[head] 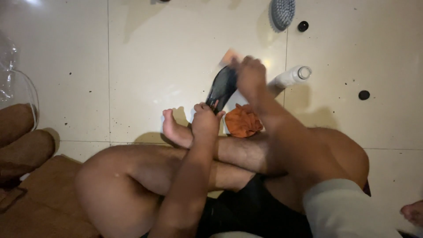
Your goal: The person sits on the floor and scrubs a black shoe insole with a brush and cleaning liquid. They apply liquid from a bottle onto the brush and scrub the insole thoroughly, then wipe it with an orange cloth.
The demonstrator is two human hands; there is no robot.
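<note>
Now both hands, left and right, grip a glossy black curved shoe.

You have a black shoe sole in your hands; at five o'clock from it lies an orange cloth, at two o'clock a white bottle, on cream tiles speckled dark.

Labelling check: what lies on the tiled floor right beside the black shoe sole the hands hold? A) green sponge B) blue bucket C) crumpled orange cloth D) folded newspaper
C: the crumpled orange cloth lies beside the black shoe sole, between the left hand and right hand.
</note>
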